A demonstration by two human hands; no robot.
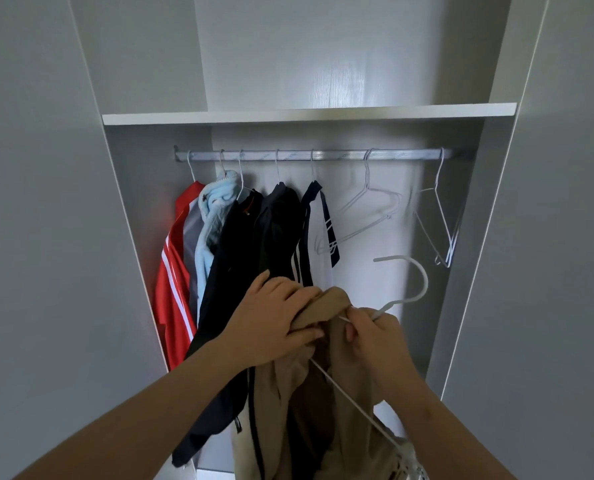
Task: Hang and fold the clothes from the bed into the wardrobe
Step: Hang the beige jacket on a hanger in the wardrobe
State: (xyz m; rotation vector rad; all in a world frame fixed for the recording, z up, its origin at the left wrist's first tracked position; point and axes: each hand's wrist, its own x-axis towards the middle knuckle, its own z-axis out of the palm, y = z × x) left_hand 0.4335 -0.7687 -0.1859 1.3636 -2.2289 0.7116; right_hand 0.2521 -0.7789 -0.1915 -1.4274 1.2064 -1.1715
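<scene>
While left hand (274,323) is gripping the jacket (288,410) and right hand (375,337) is pinching its hanger (418,282), I'm guessing it's heading for the rail (323,155).

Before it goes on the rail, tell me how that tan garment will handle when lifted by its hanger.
Probably floppy: the tan garment bunches and sags in folds under the left hand. Likely light: the thin white hanger in the right hand looks straight. It may slip off, since one hanger arm lies bare.
</scene>
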